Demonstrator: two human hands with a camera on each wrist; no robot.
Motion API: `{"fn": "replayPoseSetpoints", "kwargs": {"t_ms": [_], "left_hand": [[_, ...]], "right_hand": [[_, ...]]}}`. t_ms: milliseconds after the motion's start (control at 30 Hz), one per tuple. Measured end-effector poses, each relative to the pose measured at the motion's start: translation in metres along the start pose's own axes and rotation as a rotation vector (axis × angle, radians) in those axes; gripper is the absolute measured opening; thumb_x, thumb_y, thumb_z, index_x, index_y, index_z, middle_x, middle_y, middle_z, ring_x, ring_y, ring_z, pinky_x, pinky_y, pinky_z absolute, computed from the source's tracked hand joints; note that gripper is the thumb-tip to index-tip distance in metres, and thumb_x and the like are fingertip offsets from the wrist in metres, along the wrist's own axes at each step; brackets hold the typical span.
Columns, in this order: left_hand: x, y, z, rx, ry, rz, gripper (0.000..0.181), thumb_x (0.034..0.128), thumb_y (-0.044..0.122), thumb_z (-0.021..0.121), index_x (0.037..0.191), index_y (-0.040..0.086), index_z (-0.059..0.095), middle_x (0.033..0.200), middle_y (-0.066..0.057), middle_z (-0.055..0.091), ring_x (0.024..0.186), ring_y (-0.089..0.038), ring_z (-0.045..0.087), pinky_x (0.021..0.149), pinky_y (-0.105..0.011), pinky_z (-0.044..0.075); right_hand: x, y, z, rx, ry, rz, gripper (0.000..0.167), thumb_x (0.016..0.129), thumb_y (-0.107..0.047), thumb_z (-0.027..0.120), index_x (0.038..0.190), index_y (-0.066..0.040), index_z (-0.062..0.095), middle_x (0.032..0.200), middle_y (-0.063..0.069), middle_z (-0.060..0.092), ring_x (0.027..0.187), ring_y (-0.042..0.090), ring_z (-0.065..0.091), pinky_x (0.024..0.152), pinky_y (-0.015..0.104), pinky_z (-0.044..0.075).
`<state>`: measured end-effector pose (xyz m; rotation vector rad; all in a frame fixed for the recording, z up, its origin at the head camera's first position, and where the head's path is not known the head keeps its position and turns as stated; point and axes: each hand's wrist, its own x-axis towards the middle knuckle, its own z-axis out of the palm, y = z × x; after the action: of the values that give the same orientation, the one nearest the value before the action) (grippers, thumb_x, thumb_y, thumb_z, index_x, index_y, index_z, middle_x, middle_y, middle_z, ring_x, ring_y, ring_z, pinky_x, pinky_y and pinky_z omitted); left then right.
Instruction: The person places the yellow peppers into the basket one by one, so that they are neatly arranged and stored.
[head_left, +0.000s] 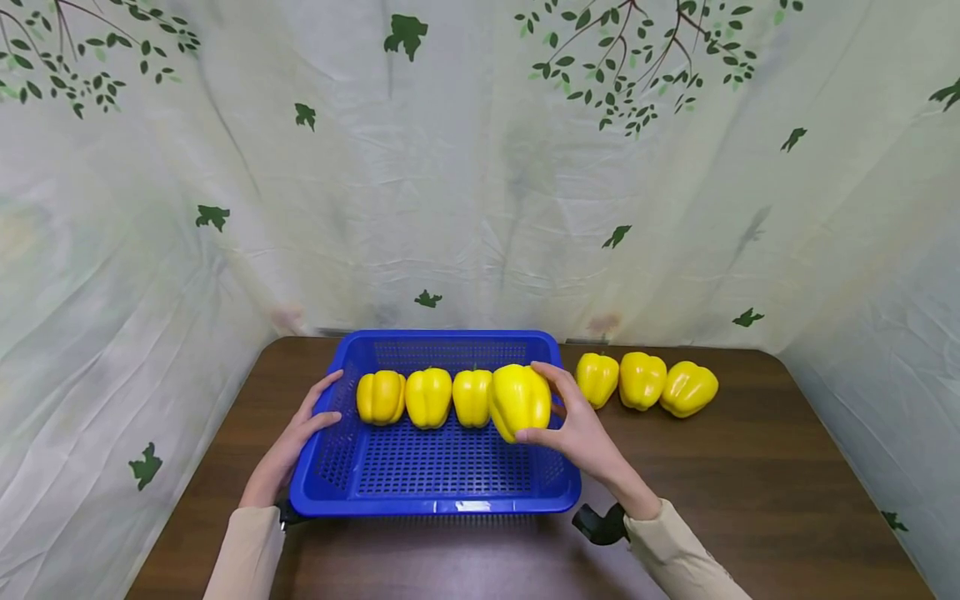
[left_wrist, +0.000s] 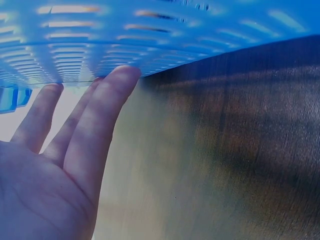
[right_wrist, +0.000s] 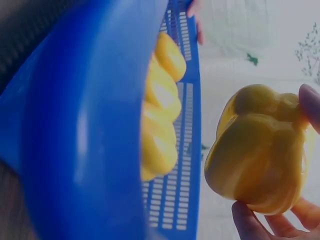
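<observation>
Head view shows the right hand [head_left: 581, 429] above the right end of the blue basket [head_left: 450, 506], pinching a yellow pepper [head_left: 520, 402] between its thumb, on the side toward the basket's front, and fingers toward its back. The right wrist view shows that pepper raised beyond the basket's rim, apart from the three lined-up peppers [head_left: 428, 398] inside. The left hand [head_left: 296, 433] meets the basket's left side, fingers straight and spread, tips at the slotted wall; how hard they press, I cannot tell. Bare mesh floor runs from the row to the basket's front wall. Right of the basket stand three more peppers [head_left: 642, 381], with wide tabletop [head_left: 750, 483] in front; behind the basket, a curtain [head_left: 480, 167] hangs close to its back rim.
</observation>
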<state>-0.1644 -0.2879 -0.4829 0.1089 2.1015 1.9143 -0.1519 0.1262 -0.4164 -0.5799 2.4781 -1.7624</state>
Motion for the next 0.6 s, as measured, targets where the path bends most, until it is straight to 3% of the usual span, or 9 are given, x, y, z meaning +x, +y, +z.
{"fn": "replayPoseSetpoints", "kwargs": {"t_ms": [267,600], "left_hand": [[0.001,0.000,0.000,0.002,0.005,0.003,0.060,0.1013,0.024,0.042,0.152,0.035,0.011,0.155,-0.016,0.002,0.127,-0.048,0.028,0.096,-0.055,0.038],[-0.001,0.001,0.001,-0.026,-0.008,0.004,0.060,0.1015,0.023,0.041,0.152,0.037,0.011,0.155,-0.016,0.002,0.125,-0.049,0.030,0.090,-0.050,0.044]], "right_hand": [[0.003,-0.005,0.024,0.022,-0.016,0.017,0.083,0.074,-0.018,0.083,0.144,-0.014,0.037,0.143,0.006,0.036,0.127,0.024,0.038,0.103,0.049,0.035],[0.006,-0.012,0.056,0.025,-0.012,0.005,0.084,0.072,-0.020,0.085,0.142,-0.009,0.039,0.140,0.010,0.038,0.123,0.025,0.042,0.097,0.048,0.041]]}}
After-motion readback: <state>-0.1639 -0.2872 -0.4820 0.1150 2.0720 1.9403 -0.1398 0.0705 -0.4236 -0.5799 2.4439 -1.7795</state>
